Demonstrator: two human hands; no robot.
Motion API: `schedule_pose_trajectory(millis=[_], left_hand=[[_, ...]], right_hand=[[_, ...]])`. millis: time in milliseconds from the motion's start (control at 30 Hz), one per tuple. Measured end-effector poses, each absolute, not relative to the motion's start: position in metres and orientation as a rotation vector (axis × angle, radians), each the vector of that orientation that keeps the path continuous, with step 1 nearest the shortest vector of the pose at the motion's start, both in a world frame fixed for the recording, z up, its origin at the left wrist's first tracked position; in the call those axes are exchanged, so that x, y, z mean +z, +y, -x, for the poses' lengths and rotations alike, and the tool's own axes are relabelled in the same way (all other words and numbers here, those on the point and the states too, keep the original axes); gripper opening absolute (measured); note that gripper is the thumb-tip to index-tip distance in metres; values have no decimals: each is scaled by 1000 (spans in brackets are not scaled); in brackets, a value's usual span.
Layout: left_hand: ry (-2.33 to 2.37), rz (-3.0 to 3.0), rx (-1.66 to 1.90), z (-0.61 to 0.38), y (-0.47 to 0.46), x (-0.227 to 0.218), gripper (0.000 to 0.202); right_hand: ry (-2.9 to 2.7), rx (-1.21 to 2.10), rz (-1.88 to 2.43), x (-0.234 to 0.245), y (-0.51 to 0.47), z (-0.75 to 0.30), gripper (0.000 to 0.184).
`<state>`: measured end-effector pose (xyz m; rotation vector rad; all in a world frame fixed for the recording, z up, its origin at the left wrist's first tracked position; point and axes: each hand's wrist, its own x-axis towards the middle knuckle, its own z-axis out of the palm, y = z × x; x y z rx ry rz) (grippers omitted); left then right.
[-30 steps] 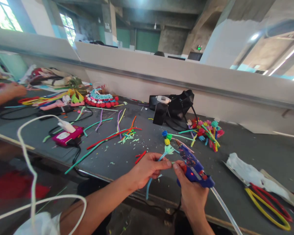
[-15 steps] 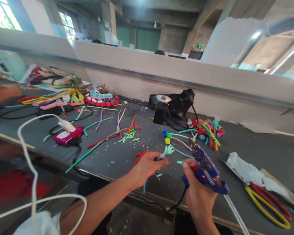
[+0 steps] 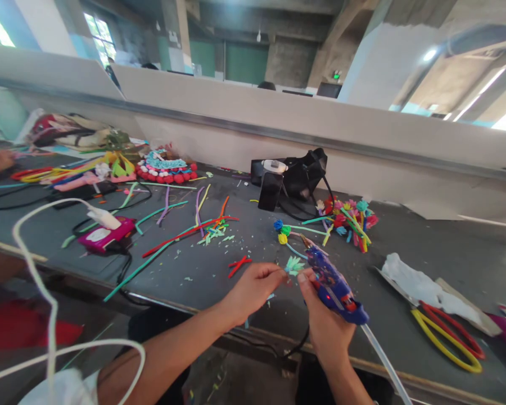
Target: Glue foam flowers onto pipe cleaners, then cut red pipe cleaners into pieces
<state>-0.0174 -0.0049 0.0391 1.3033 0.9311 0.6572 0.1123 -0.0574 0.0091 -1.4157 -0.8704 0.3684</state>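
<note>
My left hand pinches the blue stem of a pale green pipe-cleaner flower, its petals pointing up and right. Held in my right hand is a blue hot glue gun with a small red light lit and a clear glue stick out of its back. The gun's nozzle points up and away, past the flower. The right thumb and fingertips are close beside the petals; whether they touch them I cannot tell. Beyond lie finished stems with a blue, a green and a yellow head.
A heap of colourful pipe-cleaner flowers lies at the right, near scissors with red and yellow handles. A black bag and phone stand behind. Loose pipe cleaners, cut scraps and a magenta power box with cables occupy the left.
My right hand with the glue gun has moved left, up to the flower. The flower has turned slightly, its head tipping to the right. The camera view has shifted a little.
</note>
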Motion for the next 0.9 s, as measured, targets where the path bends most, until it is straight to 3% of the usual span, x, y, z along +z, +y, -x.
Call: schedule_pose_trajectory(millis=[900], left_hand=[[833,-1291,622,19,-7,38,32]], right_hand=[[-814,307,1443,4,-55,-111,25]])
